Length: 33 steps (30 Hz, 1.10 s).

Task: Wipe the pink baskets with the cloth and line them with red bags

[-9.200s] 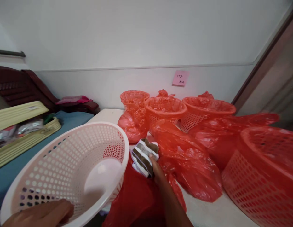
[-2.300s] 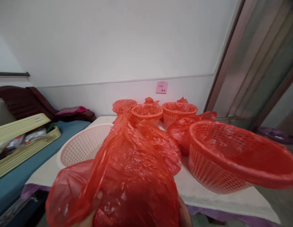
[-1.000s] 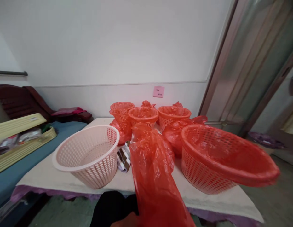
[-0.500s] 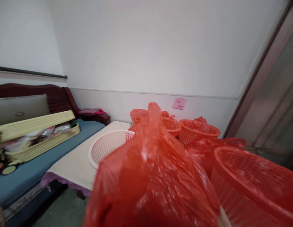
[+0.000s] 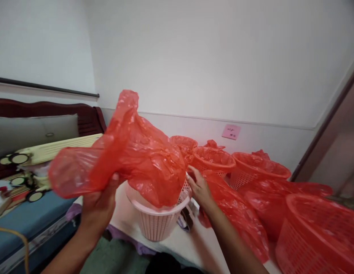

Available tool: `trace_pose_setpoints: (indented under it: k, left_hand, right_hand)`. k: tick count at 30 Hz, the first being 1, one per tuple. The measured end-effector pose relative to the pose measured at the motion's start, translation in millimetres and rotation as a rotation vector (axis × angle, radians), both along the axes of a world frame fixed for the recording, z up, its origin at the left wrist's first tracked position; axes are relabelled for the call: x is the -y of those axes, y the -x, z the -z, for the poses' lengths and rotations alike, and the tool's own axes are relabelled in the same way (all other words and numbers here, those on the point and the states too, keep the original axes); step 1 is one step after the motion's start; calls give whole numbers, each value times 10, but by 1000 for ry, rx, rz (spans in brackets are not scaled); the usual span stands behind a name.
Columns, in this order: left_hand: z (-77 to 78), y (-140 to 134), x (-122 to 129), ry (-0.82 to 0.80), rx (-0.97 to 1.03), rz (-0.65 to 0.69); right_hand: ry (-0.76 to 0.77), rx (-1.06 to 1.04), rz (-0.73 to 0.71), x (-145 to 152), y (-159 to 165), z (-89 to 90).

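Observation:
A red plastic bag (image 5: 154, 160) is spread at an angle over the mouth of a pale pink plastic basket (image 5: 158, 224), its bottom end dipping inside the rim. My left hand (image 5: 101, 205) is closed on the bag's handle side, with loose handles flopping left and upward. At the basket's right rim, my right hand (image 5: 199, 188) has its fingers bent against the bag's right edge; the red film partly hides their tips. The basket stands upright on a table with a cream cover (image 5: 194, 243).
Several red baskets lined with red bags, one a large basket (image 5: 308, 236), crowd the right side. Another loose red bag (image 5: 234, 217) lies beside my right forearm. A pink note (image 5: 231, 131) is on the wall. An open yellow case (image 5: 65, 148) rests on the blue bed (image 5: 54, 213).
The red bag has moved away from right in front of the camera to over the pink basket. Both my hands have come into clear view, and the view has tilted down and left.

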<state>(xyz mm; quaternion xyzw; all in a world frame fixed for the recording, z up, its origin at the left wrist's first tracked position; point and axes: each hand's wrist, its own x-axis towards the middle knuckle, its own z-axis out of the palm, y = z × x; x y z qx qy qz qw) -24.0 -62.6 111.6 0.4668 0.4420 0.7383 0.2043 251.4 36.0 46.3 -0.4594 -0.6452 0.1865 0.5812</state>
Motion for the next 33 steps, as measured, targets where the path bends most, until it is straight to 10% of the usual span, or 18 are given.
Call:
trace_pose_setpoints:
  k: [5,11,25,33]
  left_hand:
    - [373,-57,-297,137,-525,308]
    - [389,-181,-430,268,-1013,652]
    - [333,-422,-396,330,-1377,691]
    - [241,-305,-438,237,-1311,686]
  right_hand:
    - [5,190,15,164,-19,238]
    - [-1,310,-11,281,-94,301]
    - [125,208,-4,548,104,-109]
    - [89,409,31,332,145,107]
